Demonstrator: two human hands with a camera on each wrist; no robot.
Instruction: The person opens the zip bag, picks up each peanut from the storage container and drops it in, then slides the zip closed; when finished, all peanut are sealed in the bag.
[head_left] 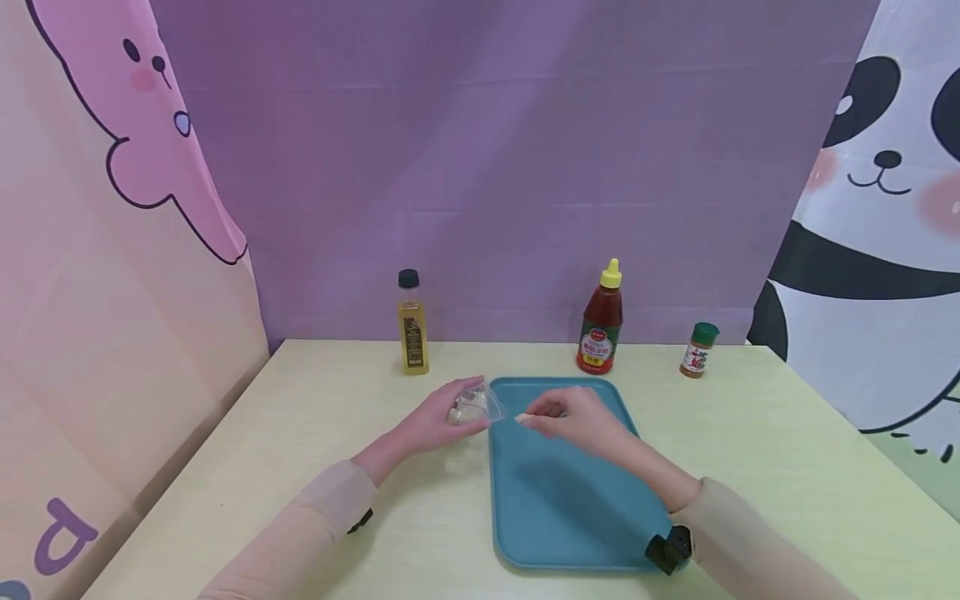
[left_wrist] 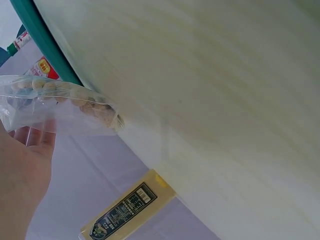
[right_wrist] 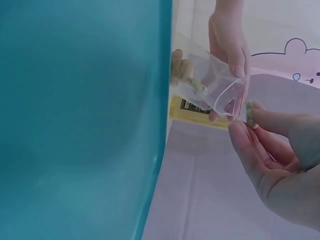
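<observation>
My left hand point(head_left: 435, 419) holds a clear plastic bag point(head_left: 471, 407) by its open end, at the left edge of the blue tray point(head_left: 555, 517). Several small, pale, lumpy pieces lie in the bottom of the bag, as the left wrist view shows through the bag point(left_wrist: 60, 97). Over the tray's far half, my right hand point(head_left: 576, 419) pinches one small piece point(right_wrist: 250, 115) between thumb and fingertips. That piece looks pale with a greenish tint, and its kind cannot be told. In the right wrist view it is right by the bag's mouth.
A bottle of yellow oil point(head_left: 413, 333) with a dark cap stands at the back left. Behind the tray is a red sauce bottle point(head_left: 600, 329) with a yellow nozzle. To its right stands a small green-capped spice jar point(head_left: 698, 350). A purple cloth point(head_left: 480, 167) hangs behind the table.
</observation>
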